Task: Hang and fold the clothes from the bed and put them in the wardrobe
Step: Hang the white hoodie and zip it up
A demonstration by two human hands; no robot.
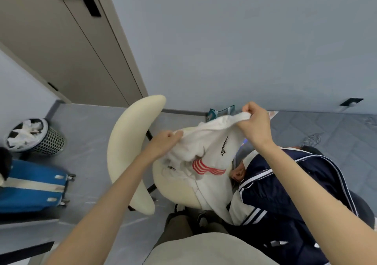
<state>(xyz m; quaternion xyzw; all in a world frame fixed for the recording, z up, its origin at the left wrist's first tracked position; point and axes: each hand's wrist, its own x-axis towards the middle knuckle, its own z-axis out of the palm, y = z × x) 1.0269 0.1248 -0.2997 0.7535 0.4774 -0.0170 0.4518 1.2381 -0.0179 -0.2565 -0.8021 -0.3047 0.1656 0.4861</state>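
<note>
White top (206,142) looks soft and floppy. Left hand (165,142) and right hand (255,122) both pinch its edge; holding the shoulders should work best.

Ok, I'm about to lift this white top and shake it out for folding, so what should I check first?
1. Left hand grips the white top: ok.
2. Right hand pinches its upper edge: ok.
3. Top clear of the chair: not ok, it drapes over the seat.
4. Top free of the navy jacket: cannot tell, its lower end lies against the jacket.
5. Door behind the chair open: not ok, it looks shut.
</note>
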